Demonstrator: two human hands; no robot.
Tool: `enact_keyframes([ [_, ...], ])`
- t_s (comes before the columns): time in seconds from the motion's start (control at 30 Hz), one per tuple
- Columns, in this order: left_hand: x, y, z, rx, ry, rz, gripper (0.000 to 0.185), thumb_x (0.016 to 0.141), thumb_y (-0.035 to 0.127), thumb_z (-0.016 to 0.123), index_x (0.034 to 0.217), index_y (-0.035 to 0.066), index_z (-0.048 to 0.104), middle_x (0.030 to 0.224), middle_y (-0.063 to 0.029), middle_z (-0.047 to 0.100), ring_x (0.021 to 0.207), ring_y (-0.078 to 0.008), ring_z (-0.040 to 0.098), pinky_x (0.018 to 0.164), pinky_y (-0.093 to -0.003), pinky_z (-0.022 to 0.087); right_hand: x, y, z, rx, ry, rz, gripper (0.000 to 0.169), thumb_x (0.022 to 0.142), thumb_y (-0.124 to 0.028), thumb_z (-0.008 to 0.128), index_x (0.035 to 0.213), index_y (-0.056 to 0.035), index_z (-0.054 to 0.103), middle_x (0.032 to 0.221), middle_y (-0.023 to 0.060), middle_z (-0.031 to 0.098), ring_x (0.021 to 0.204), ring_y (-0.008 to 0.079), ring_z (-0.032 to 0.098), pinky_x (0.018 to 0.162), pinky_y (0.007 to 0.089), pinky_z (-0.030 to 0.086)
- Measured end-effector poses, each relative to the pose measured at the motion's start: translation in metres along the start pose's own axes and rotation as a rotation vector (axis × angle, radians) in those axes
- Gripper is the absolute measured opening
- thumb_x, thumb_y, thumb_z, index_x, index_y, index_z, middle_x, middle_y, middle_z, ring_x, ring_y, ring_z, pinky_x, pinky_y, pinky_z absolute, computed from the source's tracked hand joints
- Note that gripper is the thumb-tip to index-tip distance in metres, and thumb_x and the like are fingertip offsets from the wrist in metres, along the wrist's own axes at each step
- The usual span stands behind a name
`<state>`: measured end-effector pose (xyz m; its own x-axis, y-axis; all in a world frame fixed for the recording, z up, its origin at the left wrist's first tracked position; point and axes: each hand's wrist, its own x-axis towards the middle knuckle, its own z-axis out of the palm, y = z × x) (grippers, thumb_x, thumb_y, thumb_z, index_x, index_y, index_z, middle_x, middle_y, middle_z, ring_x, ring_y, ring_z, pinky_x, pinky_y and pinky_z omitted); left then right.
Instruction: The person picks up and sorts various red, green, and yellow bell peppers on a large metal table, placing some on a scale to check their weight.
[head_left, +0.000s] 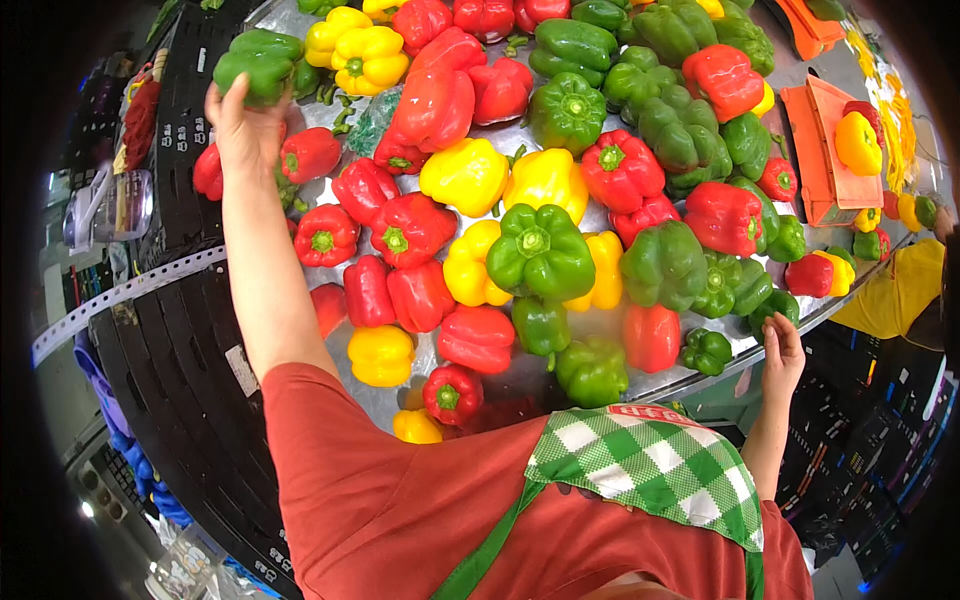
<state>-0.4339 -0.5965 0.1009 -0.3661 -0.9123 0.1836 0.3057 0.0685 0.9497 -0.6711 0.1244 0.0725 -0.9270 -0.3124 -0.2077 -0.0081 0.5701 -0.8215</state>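
At the far left end of the metal table, my left hand (251, 131) grips a green bell pepper (259, 66), which hides part of the fingers. My right hand (784, 360) is at the table's right front edge, its fingers loosely curled with nothing seen in them. Its fingertips are close to a dark green pepper (774, 309); contact cannot be told. Between the hands lie many loose peppers, among them a large green one (538, 251), a yellow one (463, 176) and a red one (414, 229). Some rest on others.
Black plastic crates (176, 367) are stacked along the left side. An orange crate (821, 150) on the right holds a yellow pepper (859, 142). Clear green plastic (375, 120) lies among the peppers. Another person's yellow garment (900, 289) shows beyond the table's right edge.
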Motion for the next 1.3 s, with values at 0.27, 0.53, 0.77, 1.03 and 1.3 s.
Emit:
enact_keyframes([
  [0.27, -0.108, 0.024, 0.072, -0.725, -0.444, -0.629, 0.083, 0.081, 0.055, 0.067, 0.144, 0.011, 0.037, 0.145, -0.0194, 0.039, 0.129, -0.0408, 0.043, 0.102, -0.0543, 0.045, 0.005, -0.059, 0.019, 0.109, -0.030, -0.159, 0.031, 0.093, -0.005, 0.063, 0.122, 0.0031, 0.058, 0.111, 0.0105, 0.066, 0.102, 0.0156, 0.063, 0.092, 0.0283, 0.049],
  [0.53, -0.216, 0.067, 0.207, -0.226, -1.148, -0.342, 0.102, 0.075, 0.035, 0.082, 0.151, 0.005, 0.020, 0.143, -0.0125, 0.040, 0.134, -0.0238, 0.038, 0.110, -0.0409, 0.032, -0.023, -0.193, 0.132, 1.081, -0.734, -0.101, 0.097, 0.078, -0.038, 0.079, 0.150, -0.0069, 0.023, 0.148, 0.0175, 0.035, 0.134, 0.0299, 0.041, 0.104, 0.0420, 0.044],
  [0.77, -0.112, 0.014, 0.186, 0.570, -0.497, 0.479, 0.066, 0.083, 0.030, 0.075, 0.135, 0.002, 0.047, 0.130, -0.0109, 0.053, 0.121, -0.0227, 0.049, 0.102, -0.0371, 0.040, -0.013, -0.168, 0.134, 0.960, -0.813, 0.017, 0.103, 0.077, -0.060, 0.069, 0.151, -0.0077, 0.022, 0.148, 0.0191, 0.035, 0.133, 0.0326, 0.042, 0.109, 0.0475, 0.039],
  [1.03, 0.106, -0.122, -0.053, 1.602, 0.252, -0.085, 0.092, 0.076, 0.064, 0.064, 0.137, -0.001, 0.041, 0.139, -0.0250, 0.047, 0.130, -0.0379, 0.046, 0.105, -0.0478, 0.039, -0.012, -0.120, 0.110, 1.165, -0.645, 0.161, 0.087, 0.087, -0.059, 0.058, 0.151, -0.0099, 0.026, 0.152, 0.0172, 0.031, 0.139, 0.0364, 0.033, 0.108, 0.0523, 0.037],
  [1.3, 0.122, -0.135, -0.065, 1.529, 0.306, -0.236, 0.084, 0.074, 0.056, 0.072, 0.135, 0.002, 0.049, 0.126, -0.0219, 0.060, 0.116, -0.0311, 0.060, 0.098, -0.0383, 0.046, -0.012, -0.108, 0.100, 1.077, -0.613, 0.146, 0.087, 0.087, -0.061, 0.056, 0.151, -0.0108, 0.025, 0.149, 0.0173, 0.034, 0.138, 0.0363, 0.034, 0.106, 0.0531, 0.037],
])
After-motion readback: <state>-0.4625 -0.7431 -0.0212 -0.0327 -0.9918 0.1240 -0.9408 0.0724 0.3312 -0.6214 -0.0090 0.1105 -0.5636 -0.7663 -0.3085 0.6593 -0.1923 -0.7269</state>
